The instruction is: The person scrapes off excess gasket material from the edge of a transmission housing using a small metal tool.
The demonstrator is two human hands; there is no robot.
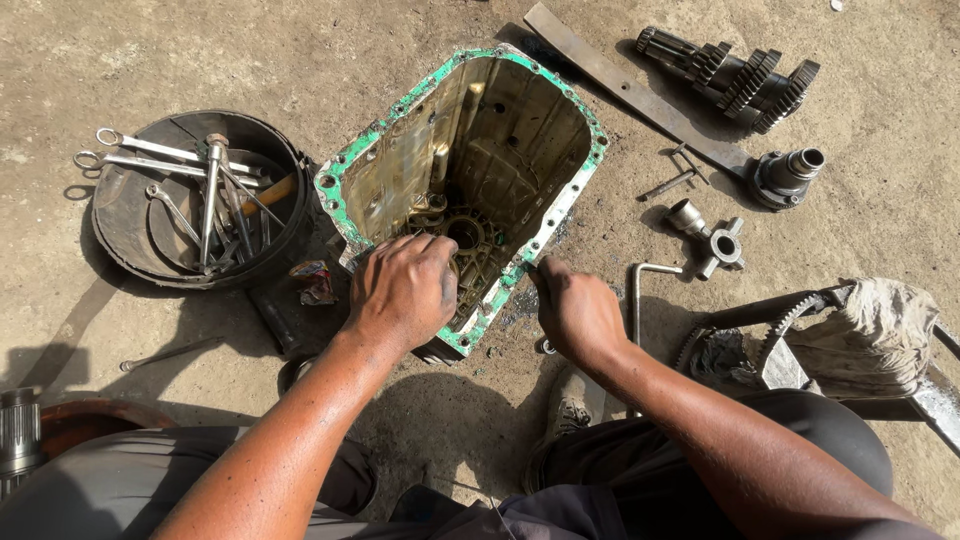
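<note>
An open metal gearbox housing [380,160] with a green gasket rim stands on the concrete in front of me. My left hand [403,290] reaches down inside its near end, fingers curled over a part I cannot make out. My right hand [573,310] rests at the housing's near right rim, fingers closed around a small tool or the edge; what it grips is hidden.
A round black pan [130,230] at left holds several spanners. A loose spanner [170,352] lies below it. A gear shaft [735,80], a flat steel bar [630,92], a cross joint [715,243] and an L-shaped rod [640,295] lie at right, near a rag [865,325] over a toothed ring.
</note>
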